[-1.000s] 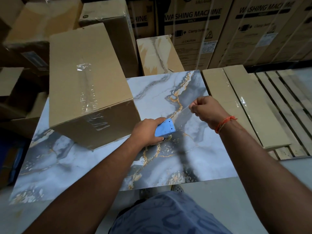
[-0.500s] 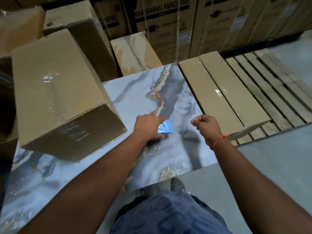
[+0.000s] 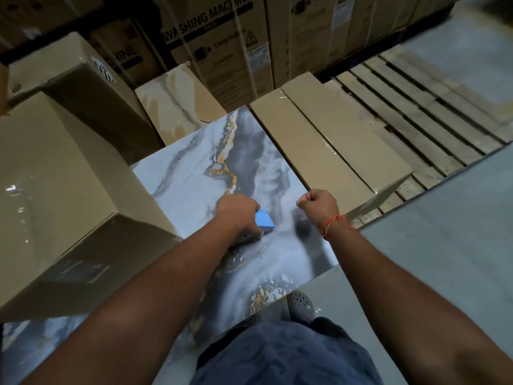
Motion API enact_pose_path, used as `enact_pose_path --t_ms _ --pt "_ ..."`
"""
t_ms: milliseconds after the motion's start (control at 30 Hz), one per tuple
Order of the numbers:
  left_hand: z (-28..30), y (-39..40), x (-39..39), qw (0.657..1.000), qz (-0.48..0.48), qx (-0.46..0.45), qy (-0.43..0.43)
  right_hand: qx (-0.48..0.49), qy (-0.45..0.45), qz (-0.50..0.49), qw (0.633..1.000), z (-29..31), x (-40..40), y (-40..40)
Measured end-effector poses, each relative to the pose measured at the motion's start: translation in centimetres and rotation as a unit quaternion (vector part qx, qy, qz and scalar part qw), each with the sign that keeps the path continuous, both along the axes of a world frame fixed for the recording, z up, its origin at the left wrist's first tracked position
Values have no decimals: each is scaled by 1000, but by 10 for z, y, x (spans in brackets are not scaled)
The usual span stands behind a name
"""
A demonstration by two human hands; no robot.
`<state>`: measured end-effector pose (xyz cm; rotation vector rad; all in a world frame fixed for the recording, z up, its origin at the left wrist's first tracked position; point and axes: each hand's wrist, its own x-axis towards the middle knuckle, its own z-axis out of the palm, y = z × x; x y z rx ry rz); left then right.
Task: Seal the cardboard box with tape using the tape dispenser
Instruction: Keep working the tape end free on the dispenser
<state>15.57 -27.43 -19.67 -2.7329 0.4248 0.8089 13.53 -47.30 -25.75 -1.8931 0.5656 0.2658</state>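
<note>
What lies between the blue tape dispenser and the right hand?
Only bare marbled tabletop separates the tape dispenser from the right hand in the head view.

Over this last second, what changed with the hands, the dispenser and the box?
The right hand, pinching a stretched strip of tape a second ago, has drawn back into a fist; no tape is discernible now. The left hand stays clamped on the blue tape dispenser above the marbled surface. The cardboard box lies unmoved; its apparent shift is camera motion.
</note>
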Motion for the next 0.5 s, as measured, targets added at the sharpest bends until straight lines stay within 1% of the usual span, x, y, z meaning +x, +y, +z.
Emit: enact_pose_path --t_ms 133,233,300,500 --pt "-8 -13 10 997 32 2 70 -27 9 28 999 -4 11 -3" --pt "-9 -19 27 984 66 2 163 -50 10 50 997 -4 19 -4" --pt "-10 -21 38 974 82 -9 210 -70 6 68 995 -3 23 -3" --pt "-21 -15 66 959 75 -35 270 -108 -8 63 992 -5 29 4"
